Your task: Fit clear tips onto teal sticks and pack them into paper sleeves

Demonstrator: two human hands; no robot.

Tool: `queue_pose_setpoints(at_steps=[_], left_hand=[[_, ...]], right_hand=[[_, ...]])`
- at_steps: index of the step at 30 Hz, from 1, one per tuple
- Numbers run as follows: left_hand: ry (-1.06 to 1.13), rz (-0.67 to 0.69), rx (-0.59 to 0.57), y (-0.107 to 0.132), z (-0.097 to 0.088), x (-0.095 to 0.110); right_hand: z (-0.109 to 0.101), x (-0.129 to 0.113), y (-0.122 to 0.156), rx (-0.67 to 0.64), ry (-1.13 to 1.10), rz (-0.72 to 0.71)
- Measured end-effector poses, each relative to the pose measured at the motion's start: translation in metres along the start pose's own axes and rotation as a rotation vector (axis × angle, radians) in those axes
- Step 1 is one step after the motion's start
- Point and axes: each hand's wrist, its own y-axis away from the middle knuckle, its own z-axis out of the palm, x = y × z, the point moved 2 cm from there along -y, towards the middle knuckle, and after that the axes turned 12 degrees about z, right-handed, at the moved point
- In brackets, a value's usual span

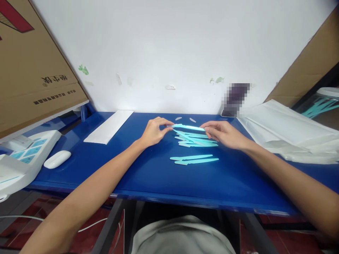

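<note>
A turquoise eyebrow razor [191, 127] is held level between my two hands, just above a loose pile of similar turquoise razors [197, 139]. My left hand [156, 131] pinches its left, blade end between thumb and fingertips. At the other end, the handle sits in the closed fingers of my right hand [221, 133]. Closer to me, two more razors [194, 159] lie side by side on the blue table. Beyond my hands are two small translucent pieces, a left one [178, 118] and a right one [192, 120], resembling blade covers.
A white strip [109, 127] and a white rounded case [57, 159] lie left, beside a white device [29, 158]. Clear plastic bags [296, 134] are stacked right. A blurred phone-like object [234, 100] leans on the wall. A clear tub [324, 106] holds turquoise sticks.
</note>
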Motion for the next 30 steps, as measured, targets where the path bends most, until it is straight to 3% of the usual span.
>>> queue_pose_setpoints(at_steps=[4, 7, 9, 13, 18, 21, 25, 28, 30], left_hand=[[0.003, 0.020, -0.059, -0.002, 0.005, 0.007], [-0.062, 0.024, -0.096, -0.003, 0.002, 0.001], [-0.096, -0.027, -0.063, -0.002, -0.003, -0.008], [-0.038, -0.196, 0.070, 0.000, -0.010, -0.022], [0.099, -0.227, 0.146, -0.001, -0.008, -0.009], [0.029, -0.062, 0.059, -0.003, 0.001, 0.009], [-0.071, 0.177, -0.175, -0.001, 0.020, 0.023], [-0.093, 0.166, -0.299, 0.001, 0.031, 0.024], [-0.058, 0.121, -0.303, 0.001, 0.033, 0.022]], right_hand=[[0.005, -0.005, 0.003, -0.033, 0.054, 0.012], [0.004, -0.004, 0.003, 0.041, 0.217, -0.017], [0.004, -0.002, 0.003, 0.083, 0.378, -0.046], [0.009, 0.001, 0.002, 0.037, 0.580, -0.109], [0.009, 0.001, 0.001, 0.058, 0.612, -0.166], [0.000, 0.002, -0.002, 0.143, 0.547, -0.150], [-0.020, 0.008, -0.007, 0.263, 0.324, -0.034], [-0.037, 0.005, -0.006, 0.401, 0.151, -0.010], [-0.049, -0.004, -0.001, 0.526, 0.103, -0.043]])
